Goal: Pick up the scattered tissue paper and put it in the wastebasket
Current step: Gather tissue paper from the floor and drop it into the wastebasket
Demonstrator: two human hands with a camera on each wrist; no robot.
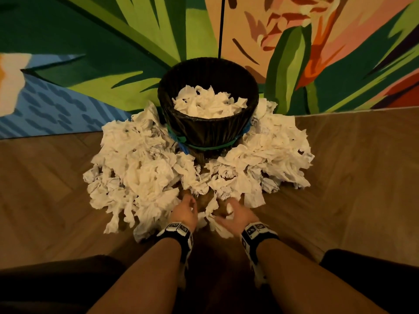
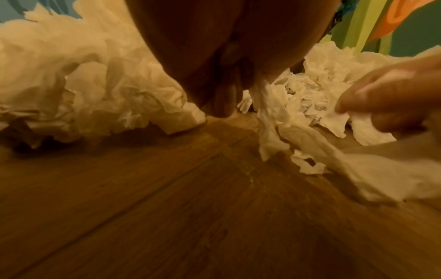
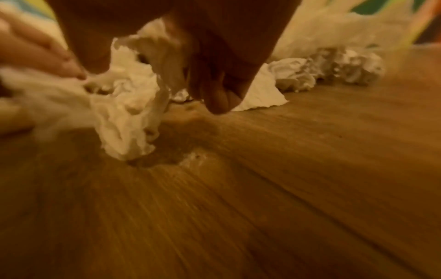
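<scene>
Right hand (image 3: 210, 62), blurred, around tissue paper (image 3: 128, 113)

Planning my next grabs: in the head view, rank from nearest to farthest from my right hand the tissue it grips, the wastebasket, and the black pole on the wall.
1. Tissue, in the right hand.
2. Wastebasket, ahead, centre.
3. Black pole, behind it.

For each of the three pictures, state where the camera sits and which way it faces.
Head: worn high, facing forward and down at the black woven wastebasket and the white crumpled tissue paper; both forearms and hands show.
Left wrist: low, facing along the left hand over the brown wooden floor.
Right wrist: low, facing along the right hand, which grips tissue.
Shared: each wrist view also catches the opposite hand at its edge.
</scene>
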